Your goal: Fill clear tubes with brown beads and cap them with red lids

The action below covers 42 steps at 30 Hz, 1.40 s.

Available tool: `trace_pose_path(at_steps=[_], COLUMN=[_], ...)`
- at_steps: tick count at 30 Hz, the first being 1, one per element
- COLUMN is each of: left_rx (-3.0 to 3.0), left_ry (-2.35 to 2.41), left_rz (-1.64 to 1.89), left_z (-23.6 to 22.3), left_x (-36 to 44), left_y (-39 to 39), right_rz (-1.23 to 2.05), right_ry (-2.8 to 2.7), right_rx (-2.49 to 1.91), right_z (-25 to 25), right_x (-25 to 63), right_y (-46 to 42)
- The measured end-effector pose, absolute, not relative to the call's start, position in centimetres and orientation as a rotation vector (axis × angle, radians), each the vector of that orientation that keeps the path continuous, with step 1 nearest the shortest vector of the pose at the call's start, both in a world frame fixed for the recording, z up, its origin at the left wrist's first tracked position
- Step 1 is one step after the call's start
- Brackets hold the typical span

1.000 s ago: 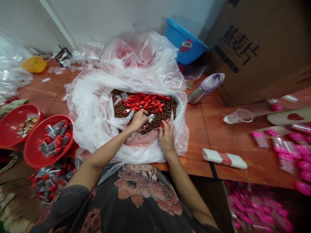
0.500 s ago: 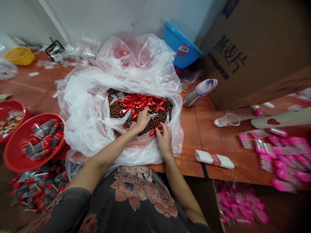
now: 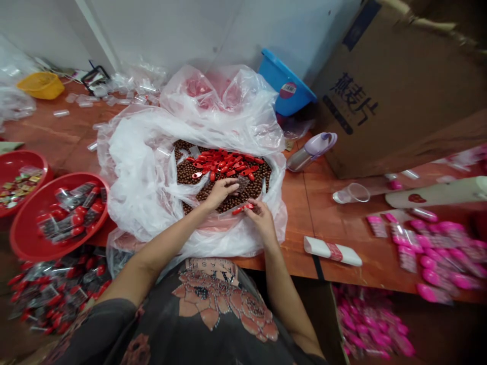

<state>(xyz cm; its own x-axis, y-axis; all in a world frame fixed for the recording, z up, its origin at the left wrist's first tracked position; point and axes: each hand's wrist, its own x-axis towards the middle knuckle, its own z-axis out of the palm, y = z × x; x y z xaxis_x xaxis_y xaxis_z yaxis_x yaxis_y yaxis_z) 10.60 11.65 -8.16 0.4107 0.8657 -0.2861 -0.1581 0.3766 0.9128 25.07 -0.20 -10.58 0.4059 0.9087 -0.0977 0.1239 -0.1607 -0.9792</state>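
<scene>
A dark short-sleeved top (image 3: 216, 309) with a salmon-pink flower print fills the bottom of the view, and two bare forearms reach forward from it. The left hand (image 3: 219, 193), fingers extended, pinches a small dark plastic packet (image 3: 242, 183) between its fingertips. The right hand (image 3: 261, 217), just beside it, grips a slim red plastic piece (image 3: 241, 209) between thumb and fingers, so the hands are close but not touching. Both hover over a large, crumpled clear plastic bag (image 3: 129, 172) lying open on an orange-brown wooden table (image 3: 304, 243). Inside the bag is a mass of small, round brown balls (image 3: 186, 177), with a heap of glossy red plastic pieces (image 3: 224, 166) on top.

To the left are two round red basins. The nearer basin (image 3: 23, 248) holds red-and-silver packets, and the farther one (image 3: 38, 157) holds multicoloured sweets. More red-and-silver packets (image 3: 57, 294) lie on the floor below. To the right, bright pink packets (image 3: 429, 253) cover the table, and more pink packets (image 3: 371, 324) fill a box below it. A white paper roll with a red band (image 3: 333, 252) and a tipped clear plastic cup (image 3: 352, 193) lie nearby.

Farther away are a silver-and-lilac flask (image 3: 310, 153), a blue plastic basin (image 3: 283, 83), a yellow basin (image 3: 41, 85), a large brown cardboard carton (image 3: 395, 96) and a white wall (image 3: 182, 30).
</scene>
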Motion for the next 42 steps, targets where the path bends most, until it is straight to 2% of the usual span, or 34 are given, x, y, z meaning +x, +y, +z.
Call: trace_pose_path(at_steps=[7, 11, 21, 42], left_rx=[0.883, 0.949, 0.858, 0.837], left_ry=[0.905, 0.891, 0.871, 0.903], left_rz=[0.721, 0.673, 0.645, 0.723], left_z=[-4.6, -3.6, -3.6, -3.9], left_x=[5.2, 3.0, 0.6, -0.1], left_y=[7.7, 5.7, 3.2, 2.7], right_rz=[1.153, 1.220, 0.985, 0.849], right_ry=[-0.582, -0.605, -1.310, -1.274], right_rx=[-1.291, -1.093, -1.214, -1.323], right_z=[-7.5, -5.2, -4.0, -3.5], right_x=[25.4, 23.1, 19.0, 18.8], right_y=[-1.0, -0.2, 0.7, -0.6])
